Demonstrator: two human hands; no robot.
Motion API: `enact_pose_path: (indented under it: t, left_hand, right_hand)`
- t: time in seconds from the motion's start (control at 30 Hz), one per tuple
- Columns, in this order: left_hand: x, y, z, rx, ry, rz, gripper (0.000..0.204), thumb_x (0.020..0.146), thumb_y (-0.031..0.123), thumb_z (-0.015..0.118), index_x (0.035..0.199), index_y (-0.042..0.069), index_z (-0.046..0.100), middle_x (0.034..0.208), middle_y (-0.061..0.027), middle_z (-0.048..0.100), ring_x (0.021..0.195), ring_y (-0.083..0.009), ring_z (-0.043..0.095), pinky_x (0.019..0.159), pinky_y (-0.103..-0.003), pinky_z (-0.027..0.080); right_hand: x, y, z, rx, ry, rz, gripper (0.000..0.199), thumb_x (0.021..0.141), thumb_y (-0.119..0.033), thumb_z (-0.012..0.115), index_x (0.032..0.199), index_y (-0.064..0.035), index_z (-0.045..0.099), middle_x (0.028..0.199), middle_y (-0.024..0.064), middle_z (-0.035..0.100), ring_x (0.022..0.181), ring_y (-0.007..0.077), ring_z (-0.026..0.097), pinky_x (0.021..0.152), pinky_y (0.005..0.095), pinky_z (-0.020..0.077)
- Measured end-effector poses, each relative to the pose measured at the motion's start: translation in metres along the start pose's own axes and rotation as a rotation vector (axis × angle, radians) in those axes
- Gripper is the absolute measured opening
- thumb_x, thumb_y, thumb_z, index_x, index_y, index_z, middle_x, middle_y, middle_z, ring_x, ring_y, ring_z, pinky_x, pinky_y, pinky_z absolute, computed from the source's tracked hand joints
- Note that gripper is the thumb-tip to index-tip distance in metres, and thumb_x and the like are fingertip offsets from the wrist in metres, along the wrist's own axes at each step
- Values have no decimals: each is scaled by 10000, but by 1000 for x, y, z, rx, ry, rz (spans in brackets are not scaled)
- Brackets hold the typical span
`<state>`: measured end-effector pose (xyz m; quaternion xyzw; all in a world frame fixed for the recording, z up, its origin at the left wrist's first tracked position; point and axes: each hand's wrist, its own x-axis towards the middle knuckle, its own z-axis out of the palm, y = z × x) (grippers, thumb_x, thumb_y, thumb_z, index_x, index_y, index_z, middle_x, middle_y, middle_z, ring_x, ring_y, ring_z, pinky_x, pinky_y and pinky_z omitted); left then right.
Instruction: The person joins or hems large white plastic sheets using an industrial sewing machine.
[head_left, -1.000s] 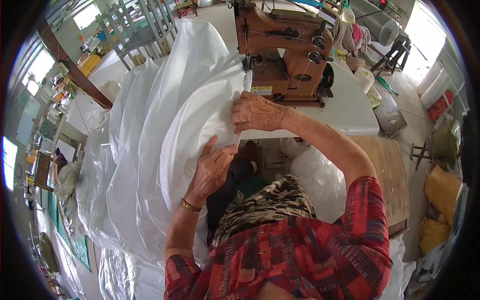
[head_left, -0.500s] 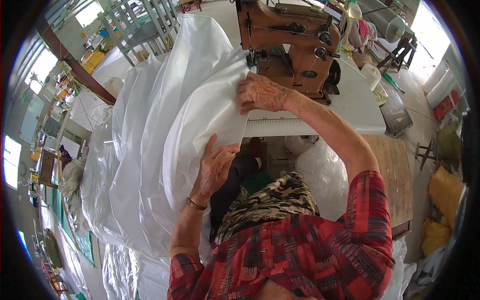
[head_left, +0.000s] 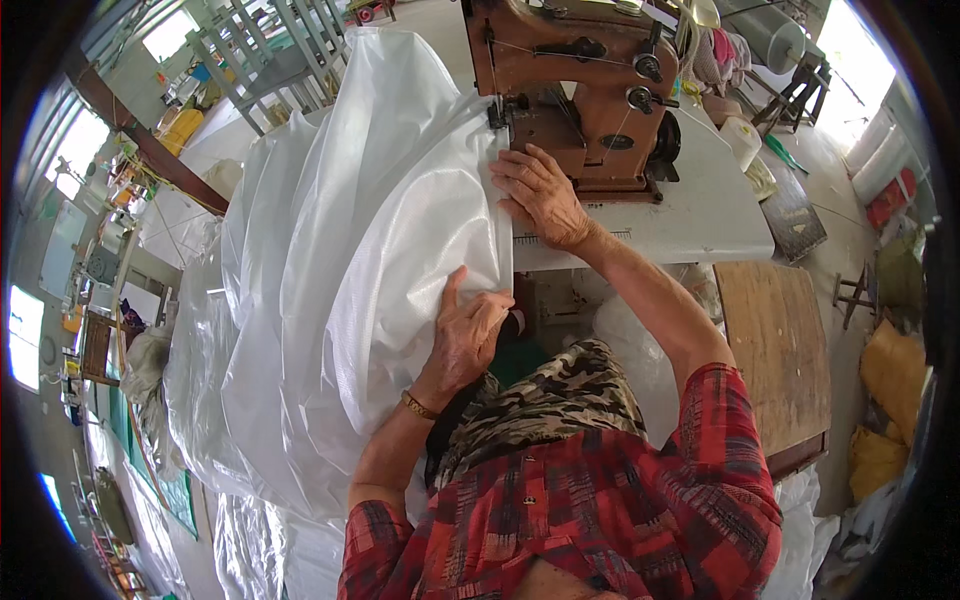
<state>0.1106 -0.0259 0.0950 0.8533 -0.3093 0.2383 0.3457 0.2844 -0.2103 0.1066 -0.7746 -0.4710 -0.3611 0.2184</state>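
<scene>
A large white translucent woven plastic sheet (head_left: 340, 280) lies bunched over the left side of a white sewing table (head_left: 700, 215). My right hand (head_left: 540, 190) presses flat on the sheet's edge just in front of a brown industrial sewing machine (head_left: 585, 90), near its needle. My left hand (head_left: 465, 335) grips the sheet's lower edge at the table's front, fingers curled into the folds. A gold bracelet sits on my left wrist. I wear a red plaid shirt and a patterned scarf.
A wooden board (head_left: 775, 350) lies right of my seat. Rolls of white material (head_left: 770, 35) and a stool (head_left: 800, 95) stand behind the machine. More plastic sheeting (head_left: 250, 540) spills to the floor at left. Yellow sacks (head_left: 890, 400) sit at far right.
The view has tilted forward, bringing the machine closer. My right hand has slid along the sheet's edge toward the needle, and my left hand has moved up on the sheet.
</scene>
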Motion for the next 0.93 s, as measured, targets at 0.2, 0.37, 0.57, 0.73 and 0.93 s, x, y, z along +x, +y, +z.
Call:
enact_pose_path:
  t: [0.2,0.37,0.57,0.73,0.93]
  left_hand:
    - [10,-9,7,93,-66,44,63,870,-14,566,908,24,599,918,-58,669,867,-191,673,1135,-560,255]
    - [28,-17,6,163,-67,86,92,869,-19,548,933,18,602,905,-56,653,854,-189,670,1150,-563,234]
    - [56,-33,6,360,-96,187,98,888,16,538,967,5,594,956,-62,598,844,-203,655,1154,-553,243]
    - [86,-42,12,449,-30,264,89,880,20,535,956,6,579,934,-64,558,815,-209,633,1155,-550,244]
    - [113,-62,14,561,-47,230,141,888,30,538,1019,17,586,973,-86,576,861,-199,647,1169,-563,198]
  right_hand:
    - [-3,5,-1,-55,-5,21,282,853,-161,659,1119,-79,614,1325,24,569,1309,233,464,1141,512,250]
    - [-5,10,-2,-70,5,9,284,845,-143,662,1123,-118,610,1327,14,570,1299,222,474,1113,503,282]
    - [-4,12,4,-90,44,13,303,814,-100,666,1111,-125,611,1322,4,572,1278,214,491,1076,483,318]
    - [-4,14,9,-116,63,48,348,788,-104,667,1127,-134,595,1322,8,571,1275,207,495,1071,453,322]
    - [-2,18,11,-42,76,96,405,823,-119,646,1220,-139,570,1376,37,535,1301,204,467,1092,441,304]
